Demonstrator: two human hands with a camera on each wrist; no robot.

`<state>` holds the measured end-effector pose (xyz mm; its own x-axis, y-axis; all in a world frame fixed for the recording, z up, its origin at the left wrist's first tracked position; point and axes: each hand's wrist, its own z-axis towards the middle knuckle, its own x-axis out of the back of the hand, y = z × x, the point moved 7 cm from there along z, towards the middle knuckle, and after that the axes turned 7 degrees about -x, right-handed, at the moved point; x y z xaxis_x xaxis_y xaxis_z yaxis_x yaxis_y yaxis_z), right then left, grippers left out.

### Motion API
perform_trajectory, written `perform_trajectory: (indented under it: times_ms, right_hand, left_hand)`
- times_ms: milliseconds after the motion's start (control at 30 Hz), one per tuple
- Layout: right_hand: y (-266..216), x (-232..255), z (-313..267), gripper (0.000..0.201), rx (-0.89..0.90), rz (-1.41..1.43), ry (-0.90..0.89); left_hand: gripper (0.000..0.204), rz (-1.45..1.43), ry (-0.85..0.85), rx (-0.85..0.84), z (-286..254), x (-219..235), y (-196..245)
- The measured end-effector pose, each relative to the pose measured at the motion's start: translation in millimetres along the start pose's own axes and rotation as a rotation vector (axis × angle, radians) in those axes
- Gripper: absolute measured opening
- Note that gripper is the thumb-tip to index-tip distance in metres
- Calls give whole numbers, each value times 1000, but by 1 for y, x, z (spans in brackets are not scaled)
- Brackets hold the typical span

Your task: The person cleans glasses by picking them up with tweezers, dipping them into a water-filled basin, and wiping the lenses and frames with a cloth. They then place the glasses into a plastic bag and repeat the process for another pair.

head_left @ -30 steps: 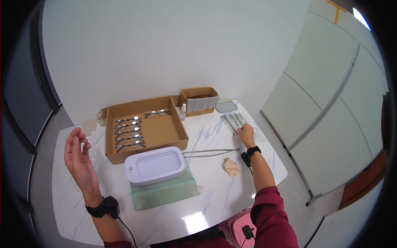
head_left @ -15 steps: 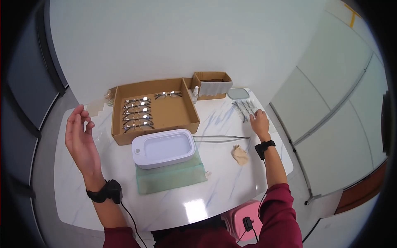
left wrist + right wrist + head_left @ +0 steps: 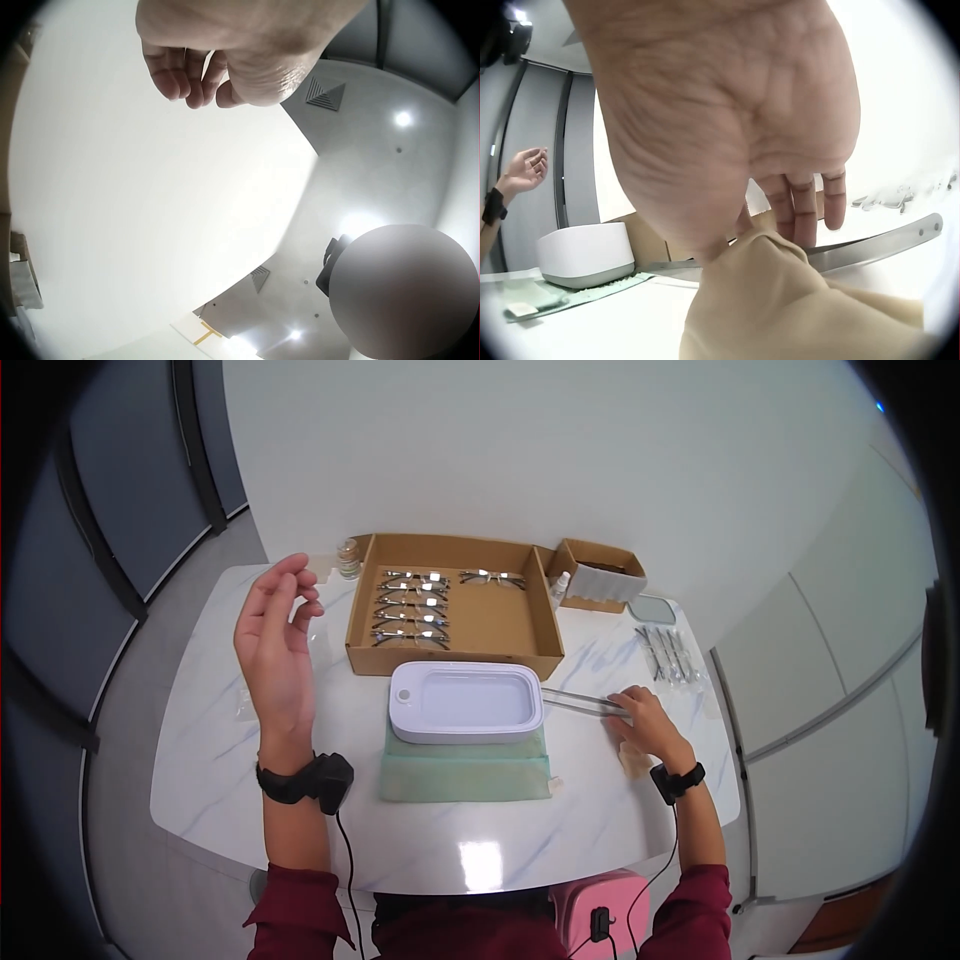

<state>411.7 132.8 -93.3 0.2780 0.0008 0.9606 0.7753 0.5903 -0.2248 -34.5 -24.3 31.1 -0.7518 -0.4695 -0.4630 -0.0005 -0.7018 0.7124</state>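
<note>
My left hand [image 3: 277,650] is raised over the table's left side, fingers loosely bent and holding nothing; the left wrist view also shows the hand [image 3: 225,45] against the white wall. My right hand [image 3: 650,725] reaches down over the right end of long metal tweezers [image 3: 580,703]. In the right wrist view its fingers [image 3: 805,214] hang fairly straight along the far side of the tweezers [image 3: 877,244], while a beige cloth [image 3: 765,300] hides the thumb tip. The tweezers extend right from a white ultrasonic cleaner tub [image 3: 400,725], which sits on a green mesh cloth [image 3: 465,780].
Behind the tub, a cardboard tray [image 3: 500,625] contains several pairs of glasses [image 3: 412,615]. A spray bottle [image 3: 560,588] and a small cardboard box [image 3: 585,550] stand right of it. Clear packets [image 3: 668,653] lie at the right near a grey-rimmed mirror [image 3: 652,609].
My right hand has left the clear packets and come down and inward to the tweezers. The left hand stays raised and empty. The head view has turned left.
</note>
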Motion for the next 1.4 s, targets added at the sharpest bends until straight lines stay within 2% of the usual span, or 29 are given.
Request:
perform_trajectory:
  times_ms: [167, 333, 467, 533, 600, 700, 733, 800, 967, 1067, 1133, 1400]
  right_hand:
    - [-1, -10, 7, 28, 43, -129, -20]
    - [-15, -8, 6, 19, 209, -219, -15]
    - [-27, 5, -8, 20, 252, -280, 14]
    - [-24, 15, -16, 22, 135, -353, -109]
    - [-26, 30, -26, 24, 186, -388, -65]
    - [-29, 59, -30, 30, 215, -308, 142]
    - [-31, 64, -26, 30, 219, -322, 138]
    - [-33, 78, -15, 33, 99, -222, 218]
    - [-75, 93, 58, 34, 111, -329, 323]
    - [-87, 81, 109, 30, 162, -440, 279]
    - [-90, 62, 138, 27, 277, -511, 265]
    - [-86, 18, 199, 14, 300, -623, 223]
  left_hand:
    - [28, -50, -21, 23, 1, 2, 1]
    - [27, -258, -20, 135, 2, 5, -5]
    - [28, -322, 48, 187, 5, 12, -5]
    - [27, -347, 66, 175, 7, 18, -4]
    - [25, -371, 104, 166, 10, 24, -2]
    - [22, -426, 149, 150, 13, 33, -2]
    - [22, -443, 161, 148, 14, 36, -2]
    - [22, -460, 182, 148, 14, 39, -3]
    - [21, -481, 201, 151, 16, 39, 2]
    - [20, -503, 219, 151, 17, 41, 3]
    - [20, -529, 222, 141, 17, 43, 5]
    - [19, -556, 246, 111, 19, 52, 12]
